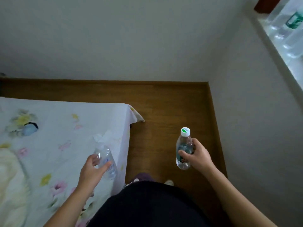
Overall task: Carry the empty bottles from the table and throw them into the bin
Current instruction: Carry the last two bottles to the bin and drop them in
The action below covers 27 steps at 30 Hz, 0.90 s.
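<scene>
My left hand (92,171) grips a clear plastic bottle (106,158) with a white cap and blue print, held tilted over the near right corner of the table (65,128), which is covered by a white flowered cloth. Over the wooden floor to the right of the table, my right hand (198,157) holds a second clear bottle (183,149) upright; it has a white cap with a green mark and a dark green label. No bin shows in this view.
Brown wooden floor (172,112) runs between the table and the pale walls, which meet in a corner ahead on the right. A window sill (282,38) with clear bottles is at the upper right. A cream-coloured bundle (11,177) lies at the table's left.
</scene>
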Tool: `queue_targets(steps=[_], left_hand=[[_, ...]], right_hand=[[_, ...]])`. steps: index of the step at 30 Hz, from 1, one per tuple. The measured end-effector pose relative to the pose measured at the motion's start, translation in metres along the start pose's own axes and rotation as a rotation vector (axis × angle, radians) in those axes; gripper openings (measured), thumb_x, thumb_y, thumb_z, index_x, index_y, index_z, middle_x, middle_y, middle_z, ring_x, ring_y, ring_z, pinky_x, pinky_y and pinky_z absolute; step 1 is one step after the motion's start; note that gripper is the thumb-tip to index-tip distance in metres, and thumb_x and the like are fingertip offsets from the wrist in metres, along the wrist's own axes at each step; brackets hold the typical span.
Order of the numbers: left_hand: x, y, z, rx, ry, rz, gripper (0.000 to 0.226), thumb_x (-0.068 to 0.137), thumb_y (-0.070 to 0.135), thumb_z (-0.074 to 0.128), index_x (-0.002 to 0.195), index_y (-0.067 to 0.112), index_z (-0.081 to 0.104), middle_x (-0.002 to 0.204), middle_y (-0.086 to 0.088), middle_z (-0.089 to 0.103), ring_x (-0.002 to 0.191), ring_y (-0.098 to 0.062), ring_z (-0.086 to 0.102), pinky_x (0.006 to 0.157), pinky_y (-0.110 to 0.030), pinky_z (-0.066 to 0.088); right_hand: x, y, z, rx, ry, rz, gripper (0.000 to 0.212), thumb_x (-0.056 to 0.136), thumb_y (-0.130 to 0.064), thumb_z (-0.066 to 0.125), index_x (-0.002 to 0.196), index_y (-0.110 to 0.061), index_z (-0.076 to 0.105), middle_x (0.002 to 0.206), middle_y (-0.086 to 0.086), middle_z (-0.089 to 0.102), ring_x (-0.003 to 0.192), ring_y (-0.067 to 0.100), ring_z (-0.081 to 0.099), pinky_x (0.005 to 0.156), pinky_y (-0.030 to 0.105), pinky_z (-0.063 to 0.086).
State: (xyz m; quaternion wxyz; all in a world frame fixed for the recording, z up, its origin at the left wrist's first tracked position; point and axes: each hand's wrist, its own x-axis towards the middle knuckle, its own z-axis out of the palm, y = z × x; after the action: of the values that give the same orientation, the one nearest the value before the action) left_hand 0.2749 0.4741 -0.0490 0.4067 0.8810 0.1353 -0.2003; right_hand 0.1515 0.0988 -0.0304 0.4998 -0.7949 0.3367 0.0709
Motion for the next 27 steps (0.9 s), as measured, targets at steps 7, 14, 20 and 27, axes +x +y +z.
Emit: queue_targets(steps=[7,14,20,27], left_hand=[[0.069,0.027,0.010,-0.058,0.075,-0.106,0.060,0.077,0.031,0.086,0.126,0.014,0.057,0.123,-0.006,0.065,0.119,-0.026,0.061,0.100,-0.043,0.048],[0.174,0.112,0.049,-0.056,-0.009,-0.061,0.052,0.078,0.027,0.085,0.120,0.013,0.059,0.119,-0.009,0.066,0.116,-0.030,0.063,0.090,-0.037,0.048],[0.248,0.220,0.076,-0.022,-0.111,0.075,0.057,0.079,0.034,0.084,0.127,0.019,0.056,0.119,0.000,0.062,0.111,-0.018,0.057,0.088,-0.035,0.046],[0.323,0.318,0.104,-0.012,-0.121,0.100,0.064,0.081,0.033,0.082,0.136,0.020,0.053,0.121,0.005,0.057,0.110,-0.013,0.051,0.091,-0.038,0.046]], right_hand=[[0.114,-0.069,-0.013,-0.059,-0.060,-0.085,0.057,0.075,-0.035,0.082,0.123,-0.025,0.053,0.110,-0.011,0.063,0.099,0.010,0.064,0.082,0.031,0.058],[0.192,-0.078,-0.041,-0.057,0.028,0.008,0.058,0.076,-0.034,0.082,0.124,-0.025,0.052,0.110,-0.011,0.064,0.097,0.010,0.065,0.076,0.028,0.059],[0.235,-0.068,-0.087,-0.091,0.128,0.099,0.054,0.076,-0.036,0.082,0.121,-0.021,0.055,0.107,-0.007,0.066,0.087,0.002,0.063,0.063,0.017,0.049],[0.326,-0.076,-0.128,-0.098,0.129,0.160,0.051,0.078,-0.033,0.081,0.120,-0.020,0.056,0.098,-0.011,0.065,0.085,0.004,0.064,0.067,0.026,0.055]])
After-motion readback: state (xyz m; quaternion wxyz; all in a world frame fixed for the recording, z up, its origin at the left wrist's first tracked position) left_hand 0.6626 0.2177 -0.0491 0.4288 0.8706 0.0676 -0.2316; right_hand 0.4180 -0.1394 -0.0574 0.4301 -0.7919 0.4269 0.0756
